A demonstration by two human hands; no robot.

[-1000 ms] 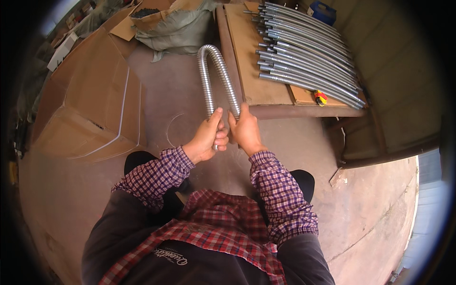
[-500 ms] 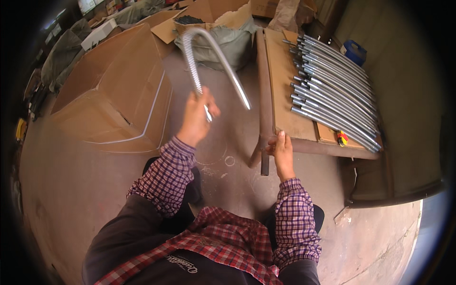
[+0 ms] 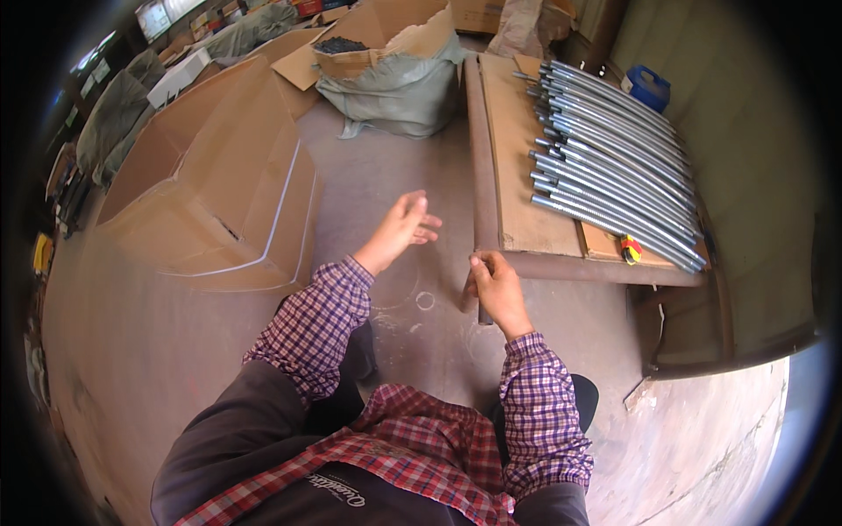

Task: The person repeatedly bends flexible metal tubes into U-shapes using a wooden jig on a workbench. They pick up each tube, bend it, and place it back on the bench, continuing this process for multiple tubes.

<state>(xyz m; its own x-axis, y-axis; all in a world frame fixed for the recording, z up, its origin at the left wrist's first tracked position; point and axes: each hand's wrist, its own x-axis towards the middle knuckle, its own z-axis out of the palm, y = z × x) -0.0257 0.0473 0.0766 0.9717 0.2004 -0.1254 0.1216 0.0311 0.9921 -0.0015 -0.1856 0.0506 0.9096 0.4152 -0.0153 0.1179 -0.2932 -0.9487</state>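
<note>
The dull brown-grey concrete floor [image 3: 412,342] spread beneath the person, with a small pale ring [image 3: 425,301] marked on it near the feet. A large open cardboard box [image 3: 215,188] stood to the left, a light strip running along its side. Beyond it, a grey-green woven sack [image 3: 386,105] wrapped a torn carton [image 3: 412,26] that held a heap of small dark pieces [image 3: 340,45].

To the right was a metal-framed table [image 3: 561,266] topped with cardboard sheeting [image 3: 531,226]. The corrugated silver metal tubes [image 3: 605,162] lay there side by side in a slightly curved row, their ends uneven at the left. A yellow-and-red tape measure [image 3: 631,250] sat just beside the nearest tube, and a blue plastic jug [image 3: 649,89] stood past the far side of the row.

The left hand [image 3: 402,230] was raised over the floor between box and table, its fingers open and partly spread. The right hand [image 3: 500,289] was at the table's near left corner, fingers curled inward and thumb upward; whether they were fully closed or touched the frame could not be told. Checked sleeve covers [image 3: 311,320] reached both wrists.
</note>
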